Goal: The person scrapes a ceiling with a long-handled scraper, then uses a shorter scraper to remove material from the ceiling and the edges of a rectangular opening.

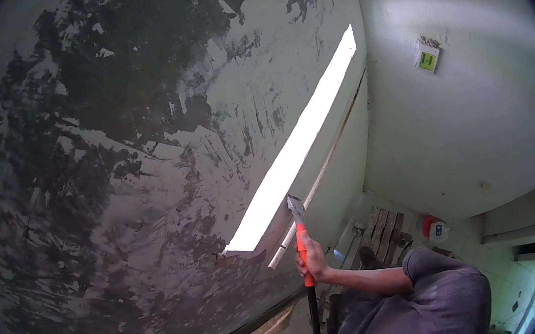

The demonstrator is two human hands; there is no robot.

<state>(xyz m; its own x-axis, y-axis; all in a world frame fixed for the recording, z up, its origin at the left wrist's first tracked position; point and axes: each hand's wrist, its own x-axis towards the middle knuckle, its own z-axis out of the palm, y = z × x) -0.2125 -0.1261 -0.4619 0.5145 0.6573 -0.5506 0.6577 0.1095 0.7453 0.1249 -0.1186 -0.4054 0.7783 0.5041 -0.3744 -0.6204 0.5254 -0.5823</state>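
My right hand [312,261] grips the orange part of a hammer [300,233]. Its black lower handle hangs down toward the bottom of the frame. The metal hammer head [295,205] points up, close to a pale wooden strip [314,191] that runs along the lower edge of a bright narrow opening [298,143] in the wall. My forearm reaches in from the lower right, out of a dark grey sleeve [449,285]. My left hand is out of sight.
The wall [145,148] on the left is white with large dark patches of scraped or peeling paint. A small green-and-white plate [428,59] sits on the white right-hand wall. Below lie wooden slats [382,226] and a red-and-white container [432,230].
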